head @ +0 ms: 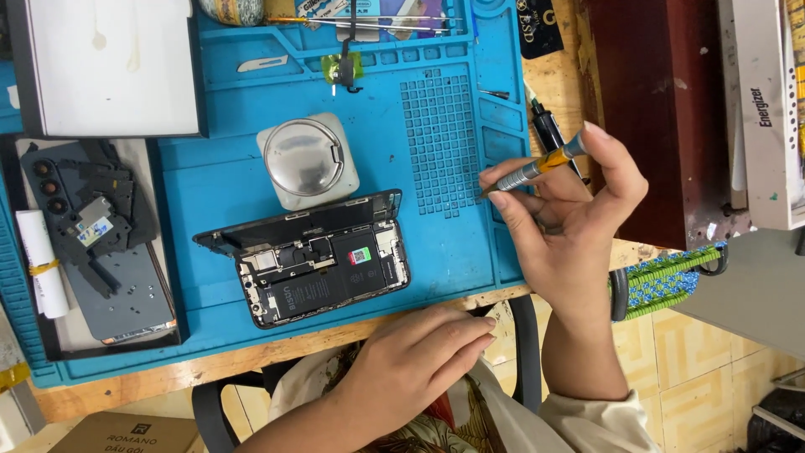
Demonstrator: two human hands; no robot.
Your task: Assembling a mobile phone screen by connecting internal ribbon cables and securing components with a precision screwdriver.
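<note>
The right hand [563, 220] is closed around a small screwdriver [537, 165] with a grey shaft and an orange band, pinched between thumb and fingers, its tip pointing toward the right edge of the blue mat [226, 189] that covers most of the bench [251, 356]. The left hand [415, 356] holds nothing; it lies flat with fingers loosely together at the near edge of the bench, just in front of the mat. An opened phone [323, 270] lies on the mat near that near edge, its screen [293, 222] tilted up along the far side and its battery and boards showing. Just beyond it stands a pale square block with a round metal disc [307, 159] on top. At the left edge of the bench a dark phone back cover [101, 243] rests in a tray beside a white roll [38, 264]. A white box [109, 67] sits at the far left corner, and tweezers [369, 21] lie along the far edge.
</note>
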